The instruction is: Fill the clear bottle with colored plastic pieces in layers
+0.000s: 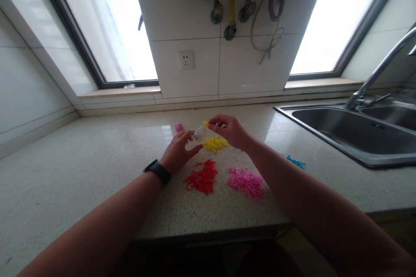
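Note:
My left hand (180, 149) is wrapped round a small clear plastic bottle (198, 133), which lies tilted with its mouth toward the upper right. At that mouth, my right hand (225, 129) pinches a few thin yellow bands (206, 124). Just below both hands is a pile of yellow bands (215, 143) on the counter. Nearer the front edge are a red pile of bands (203, 177) and a pink pile of bands (247, 182). A pink cap (178, 127) sits behind my left hand.
Beyond my right forearm lies a small blue pile of bands (295, 162), partly hidden. A steel sink (328, 138) with a faucet (373, 73) is set into the speckled counter (97, 151) at the right. Tiled wall, a socket (186, 60) and hoses stand behind.

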`<state>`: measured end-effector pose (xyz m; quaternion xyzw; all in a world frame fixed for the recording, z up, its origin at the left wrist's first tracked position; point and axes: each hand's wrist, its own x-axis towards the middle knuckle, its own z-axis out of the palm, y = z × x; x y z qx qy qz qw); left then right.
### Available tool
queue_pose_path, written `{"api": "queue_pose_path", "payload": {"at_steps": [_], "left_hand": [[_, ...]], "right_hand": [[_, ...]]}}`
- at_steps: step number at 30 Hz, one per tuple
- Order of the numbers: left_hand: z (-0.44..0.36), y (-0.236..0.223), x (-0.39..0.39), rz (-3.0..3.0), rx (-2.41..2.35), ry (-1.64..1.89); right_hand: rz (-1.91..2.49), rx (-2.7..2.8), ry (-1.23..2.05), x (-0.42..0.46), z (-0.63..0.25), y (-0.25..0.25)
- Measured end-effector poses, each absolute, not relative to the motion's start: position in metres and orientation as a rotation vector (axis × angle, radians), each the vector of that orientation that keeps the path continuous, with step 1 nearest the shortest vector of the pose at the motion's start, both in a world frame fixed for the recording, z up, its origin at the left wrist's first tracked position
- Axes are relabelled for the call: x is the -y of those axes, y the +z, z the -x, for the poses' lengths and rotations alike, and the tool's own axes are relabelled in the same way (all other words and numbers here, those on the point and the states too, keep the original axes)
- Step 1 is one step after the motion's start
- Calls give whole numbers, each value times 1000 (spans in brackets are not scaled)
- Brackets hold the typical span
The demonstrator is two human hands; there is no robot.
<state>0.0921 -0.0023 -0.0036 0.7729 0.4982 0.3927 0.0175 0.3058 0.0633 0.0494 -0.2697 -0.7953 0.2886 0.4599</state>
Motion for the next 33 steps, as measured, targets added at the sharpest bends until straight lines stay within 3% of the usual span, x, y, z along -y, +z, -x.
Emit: {"api": "queue_pose_path", "payload": {"at_steps": [11, 21, 25, 30, 33], "left_hand": [[-92, -3, 2, -2389, -1550, 1218], [-91, -3, 2, -2389, -1573, 1204], [-90, -4, 1, -2358, -1565, 1223], [-91, -4, 1, -2210, -1553, 1249], [-91, -5, 1, -2105, -1505, 1241]], "right_hand": [[714, 2026, 684, -62, -307, 51], [636, 1901, 885, -67, -305, 46], [771, 2004, 655, -73, -313, 47], [1023, 2555, 92, -82, -333, 45], [1120, 2678, -32, -84, -341, 45]]}}
